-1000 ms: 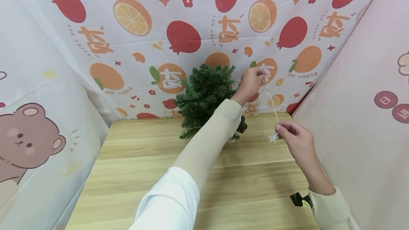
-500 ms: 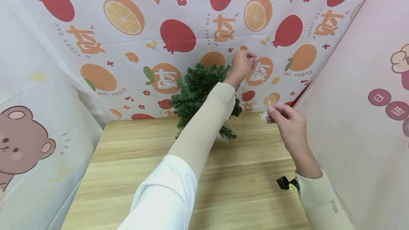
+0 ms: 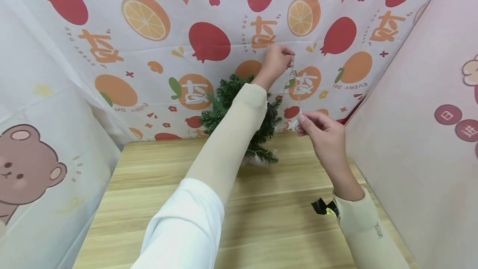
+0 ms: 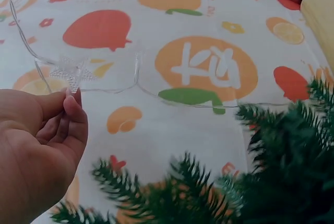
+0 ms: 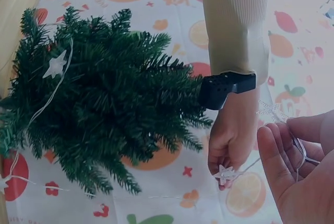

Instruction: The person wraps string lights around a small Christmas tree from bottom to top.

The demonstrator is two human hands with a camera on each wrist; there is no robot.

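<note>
A small green artificial Christmas tree (image 3: 218,109) stands at the back of the table, partly hidden by the left arm. My left hand (image 3: 277,62), raised above the tree's right side, pinches a clear star (image 4: 74,72) of a string of star lights between thumb and fingertips. From there the thin wire (image 3: 298,94) runs down to my right hand (image 3: 325,138), which pinches the string beside another star (image 3: 293,124). In the right wrist view, a star (image 5: 56,65) and its wire (image 5: 49,101) lie against the branches. More wire (image 4: 203,106) stretches from the left hand toward the tree.
The wooden table (image 3: 149,186) ends against a fruit-printed cloth (image 3: 160,61) at the back. A pale cloth with a bear (image 3: 30,157) hangs on the left, and another cloth (image 3: 418,169) on the right. Black wrist cameras (image 3: 324,206) sit on the sleeves.
My left hand has risen and shifted left, lifting its part of the light string. My right hand has moved up and left, nearer the tree, still holding the string.
</note>
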